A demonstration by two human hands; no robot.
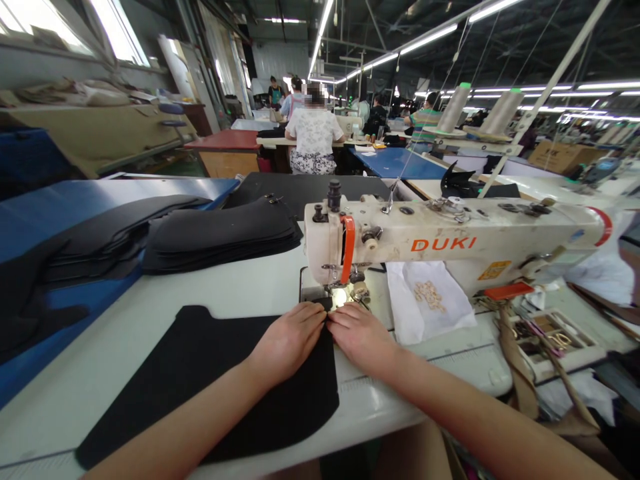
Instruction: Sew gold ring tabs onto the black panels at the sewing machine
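Observation:
A black fabric panel (220, 373) lies on the pale sewing table, its far right corner at the sewing machine (390, 240). My left hand (293, 337) rests on the panel with its fingers drawn together at the edge near the needle. Beside it, almost touching, my right hand (363, 337) grips the same edge from the right, fingers closed. A small lamp lights the presser foot area just beyond my fingertips. My thumbs and the exact grip beneath are partly hidden by the backs of my hands.
A stack of black panels (225, 230) lies behind on the left, with more dark pieces (100, 240) beside it. A white cloth with small tan rings (430, 297) sits under the machine arm. A tool tray (555, 340) stands right. A person (315, 133) sits ahead.

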